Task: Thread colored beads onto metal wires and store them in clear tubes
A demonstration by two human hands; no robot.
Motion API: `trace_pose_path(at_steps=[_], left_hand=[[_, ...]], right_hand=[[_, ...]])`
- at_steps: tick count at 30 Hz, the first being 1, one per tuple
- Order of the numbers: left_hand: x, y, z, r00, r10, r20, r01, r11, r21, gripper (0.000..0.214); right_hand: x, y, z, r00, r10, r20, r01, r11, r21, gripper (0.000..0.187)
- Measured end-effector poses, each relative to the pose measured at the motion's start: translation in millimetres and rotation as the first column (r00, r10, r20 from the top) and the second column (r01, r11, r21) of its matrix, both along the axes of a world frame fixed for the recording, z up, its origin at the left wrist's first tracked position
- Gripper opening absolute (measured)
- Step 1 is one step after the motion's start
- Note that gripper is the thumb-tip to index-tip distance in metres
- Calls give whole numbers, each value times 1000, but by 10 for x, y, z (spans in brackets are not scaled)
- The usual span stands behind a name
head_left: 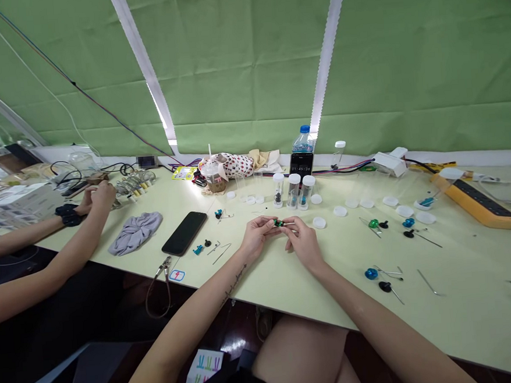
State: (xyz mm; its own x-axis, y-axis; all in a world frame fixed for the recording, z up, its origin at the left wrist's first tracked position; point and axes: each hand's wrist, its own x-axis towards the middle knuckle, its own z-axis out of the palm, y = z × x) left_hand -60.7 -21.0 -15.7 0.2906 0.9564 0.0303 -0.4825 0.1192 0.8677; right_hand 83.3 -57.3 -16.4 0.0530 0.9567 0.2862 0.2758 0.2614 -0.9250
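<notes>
Between the fingertips of both hands, over the middle of the table [261,273], is a small shiny green part [278,222]; its exact kind is too small to make out. My left hand [257,236] pinches it from the left, while my right hand [304,243] grips its other side. Left of my hands lie small blue parts [198,250], a black disc-headed piece [207,242] and thin bent metal rods [222,253]. To the right are a green knob-like part [373,223], blue ones [371,274] and black disc-headed pieces [385,287].
Capped clear tubes [294,191] stand before a phone showing a timer [301,166]. Loose white caps [339,210] lie nearby. A dark phone [184,233], grey cloth [136,232], drink cup [215,178] and orange power strip [479,202] surround the workspace. A co-worker's hands [100,196] are at left.
</notes>
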Motion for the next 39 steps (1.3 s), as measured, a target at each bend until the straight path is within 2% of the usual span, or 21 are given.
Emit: trace_pose_path(at_steps=[8, 16, 25, 31, 34, 39], left_hand=[[1, 2, -6, 1000, 7, -8, -7, 1000, 1, 31], [8, -24, 9, 999, 21, -32, -19, 998, 63, 28], [7, -23, -29, 988, 80, -134, -67, 993, 98, 33], [20, -56, 45, 989, 110, -99, -98, 988, 117, 29], [23, -70, 79, 993, 97, -73, -89, 990, 107, 32], [34, -65, 75, 985, 31, -170, -14, 995, 100, 35]], right_hand=[[0, 8, -17, 1000, -10, -19, 10, 1000, -14, 35], [11, -1, -13, 1000, 5, 7, -5, 1000, 13, 31], [8, 24, -43, 1000, 2, 13, -2, 1000, -5, 32], [3, 12, -1, 996, 28, 79, -26, 999, -26, 37], [3, -4, 21, 996, -5, 90, 5, 1000, 2, 40], [41, -16, 73, 985, -148, 85, 134, 980, 149, 41]])
